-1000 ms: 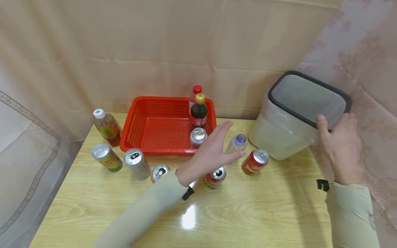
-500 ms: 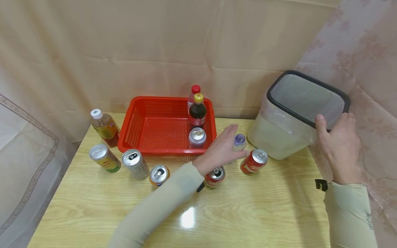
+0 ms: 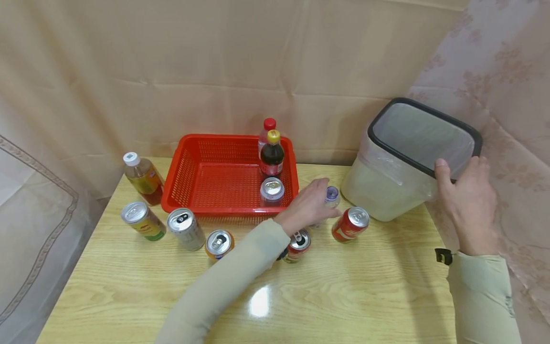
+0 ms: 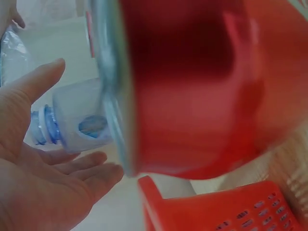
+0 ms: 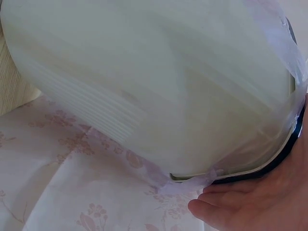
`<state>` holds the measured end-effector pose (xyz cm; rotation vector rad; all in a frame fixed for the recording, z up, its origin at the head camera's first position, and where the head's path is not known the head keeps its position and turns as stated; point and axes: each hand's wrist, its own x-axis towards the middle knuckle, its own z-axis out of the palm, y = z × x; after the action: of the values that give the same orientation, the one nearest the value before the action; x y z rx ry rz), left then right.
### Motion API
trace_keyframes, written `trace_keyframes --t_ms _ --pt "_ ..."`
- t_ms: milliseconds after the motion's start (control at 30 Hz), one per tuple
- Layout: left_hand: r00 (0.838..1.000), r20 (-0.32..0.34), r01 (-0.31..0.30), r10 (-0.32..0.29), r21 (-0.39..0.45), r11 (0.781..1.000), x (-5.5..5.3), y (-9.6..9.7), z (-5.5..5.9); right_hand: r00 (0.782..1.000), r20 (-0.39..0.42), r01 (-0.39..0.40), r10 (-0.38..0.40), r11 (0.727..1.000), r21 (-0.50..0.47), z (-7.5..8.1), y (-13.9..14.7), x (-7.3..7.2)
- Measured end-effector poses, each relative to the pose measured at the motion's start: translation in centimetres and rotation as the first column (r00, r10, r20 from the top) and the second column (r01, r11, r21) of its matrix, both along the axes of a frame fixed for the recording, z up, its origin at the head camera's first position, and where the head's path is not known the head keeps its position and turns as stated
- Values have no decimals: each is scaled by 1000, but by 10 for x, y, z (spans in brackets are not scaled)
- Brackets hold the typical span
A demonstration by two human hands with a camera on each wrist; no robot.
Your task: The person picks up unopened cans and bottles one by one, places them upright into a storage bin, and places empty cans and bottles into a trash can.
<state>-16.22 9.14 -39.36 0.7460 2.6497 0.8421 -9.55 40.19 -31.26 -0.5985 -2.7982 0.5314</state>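
Observation:
My left hand (image 3: pixel 307 203) reaches over to a clear, uncapped plastic bottle (image 3: pixel 332 197) with a purple-blue neck. In the left wrist view, thumb and fingers stand spread on either side of the bottle (image 4: pixel 79 118), with a gap between thumb and plastic. Beneath the left wrist, a red can (image 3: pixel 297 246) is partly covered; another red can (image 3: pixel 350 224) stands just right of the bottle. My right hand (image 3: pixel 468 205) grips the black rim of a tilted, pale trash bin (image 3: pixel 386 186), thumb on the inner side. The bin has a clear bag liner (image 5: pixel 284 48).
A red basket (image 3: pixel 172 191) at the back holds a yellow-capped dark bottle (image 3: pixel 272 157), a red-capped bottle (image 3: pixel 269 125) and a can (image 3: pixel 272 188). Left of centre stand an orange can (image 3: pixel 219 243), a silver can (image 3: pixel 186 229), a yellow-green can (image 3: pixel 143 220) and a tea bottle (image 3: pixel 143 177).
My left hand has moved right and down to the clear bottle, its fingers passing behind it. The right hand stays on the bin's rim.

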Motion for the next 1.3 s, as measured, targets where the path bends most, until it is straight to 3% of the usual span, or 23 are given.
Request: trace_keyframes --t_ms 167,300,567,833,1067,1300 --pt "999 -47 11 -12 -22 1000 -2 1 -5 1000 23 1 0 1000 -15 1 1 1" --pt "999 -42 16 -17 -21 1000 -2 1 -5 1000 21 10 -10 1000 -13 0 2 2" --pt "997 -68 23 -21 39 999 1 -2 -1 1000 23 12 -11 1000 -17 0 3 3" --pt "996 -84 14 2 188 982 11 -14 19 999 44 15 -14 1000 -10 0 4 2" --pt "994 -94 -21 55 331 944 24 -29 42 1000 29 1 -1 1000 3 -1 4 0" --pt "974 -211 17 80 421 907 34 -35 66 999 35 -2 2 1000 11 0 3 -1"
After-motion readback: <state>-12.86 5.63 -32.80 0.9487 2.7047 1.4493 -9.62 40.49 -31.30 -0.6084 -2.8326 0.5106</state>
